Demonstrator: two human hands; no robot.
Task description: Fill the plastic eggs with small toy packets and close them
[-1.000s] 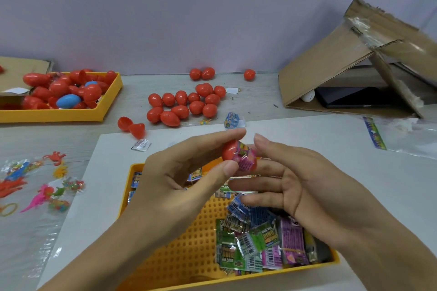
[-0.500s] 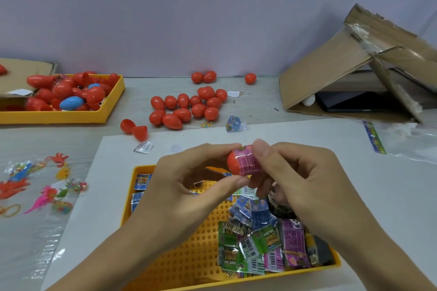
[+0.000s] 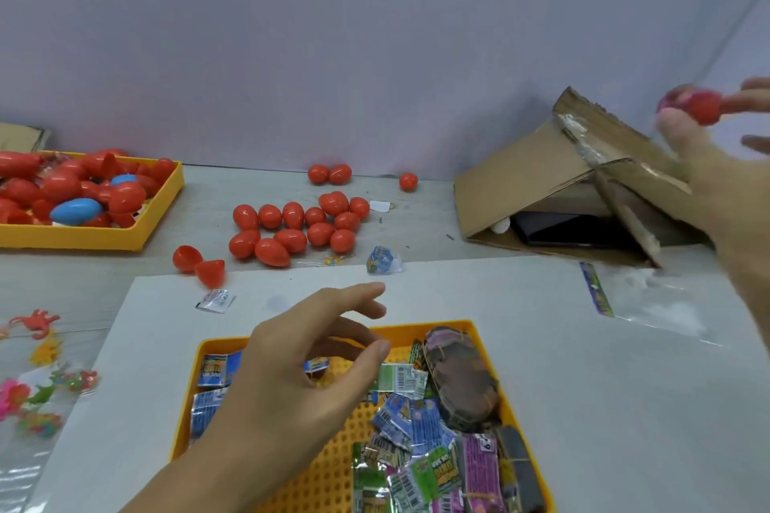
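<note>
The tabletop [image 3: 416,200] carries a cardboard box [image 3: 521,179] at the right, a far yellow tray [image 3: 158,217] of spare shells, and a near yellow tray [image 3: 479,329] of toy packets [image 3: 425,421], kept within reach. Loose red eggs [image 3: 291,227] lie between. The left hand [image 3: 291,379] hovers above the packets, fingers released, holding nothing. The right hand [image 3: 716,179], raised over the box, pinches a red egg half [image 3: 704,108] stuffed with a pink packet, probably clearing room for its cap.

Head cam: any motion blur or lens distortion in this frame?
Head view: right hand and its red egg half are smeared by motion blur at the right edge; left hand is fairly sharp; wide-angle stretch shows at the borders; lighting soft, no harsh glare.
</note>
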